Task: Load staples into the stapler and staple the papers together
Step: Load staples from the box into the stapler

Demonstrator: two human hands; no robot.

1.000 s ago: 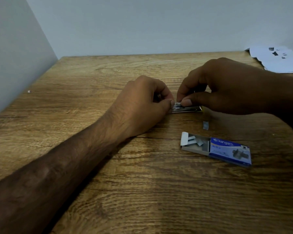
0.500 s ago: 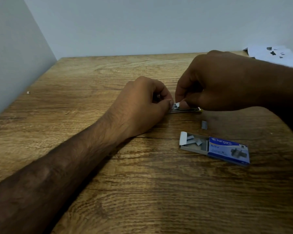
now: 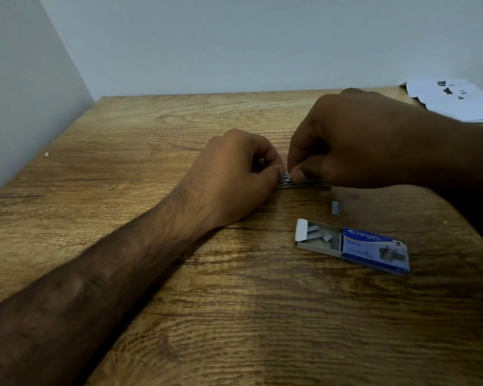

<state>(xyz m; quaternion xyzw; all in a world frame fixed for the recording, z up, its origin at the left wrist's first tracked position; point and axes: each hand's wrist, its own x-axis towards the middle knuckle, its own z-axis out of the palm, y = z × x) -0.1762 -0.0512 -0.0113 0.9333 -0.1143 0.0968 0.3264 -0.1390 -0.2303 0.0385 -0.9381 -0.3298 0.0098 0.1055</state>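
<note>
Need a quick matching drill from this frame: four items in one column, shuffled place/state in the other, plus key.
Items:
1. staple box
2. loose staple strip
3. papers
4. stapler

Places/states:
A. far right corner of the table
B. slid partly open, tray showing
C. pinched between left hand and right hand
D. lying alone on the wood between the hands and the box

Pairs: 1-B, 2-D, 3-A, 4-C

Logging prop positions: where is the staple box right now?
In the head view the staple box lies slid open on the table, right of centre, just in front of a loose staple strip and the right hand.
</note>
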